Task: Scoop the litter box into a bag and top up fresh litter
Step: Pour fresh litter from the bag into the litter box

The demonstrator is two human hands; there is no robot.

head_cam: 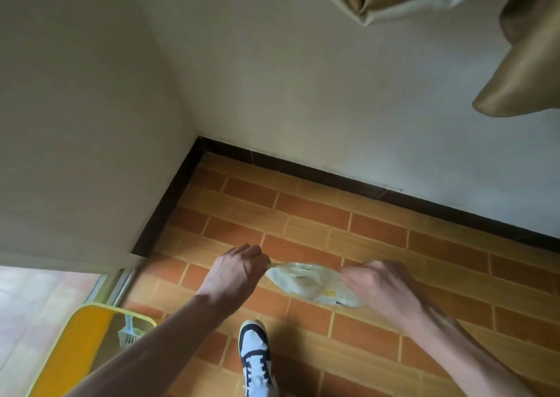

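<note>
**Thin bag stretched between two hands**

The left hand (235, 268) pinches one edge of the plastic bag (306, 281); the right hand (374, 284), blurred, grips the other; a hard pull could tear it; the litter box (72, 345) and its scoop (129, 333) sit below-left of the left hand.

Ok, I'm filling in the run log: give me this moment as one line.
stage: bag prep | left hand: pinches bag | right hand: grips bag | scoop: in litter box, untouched
</note>
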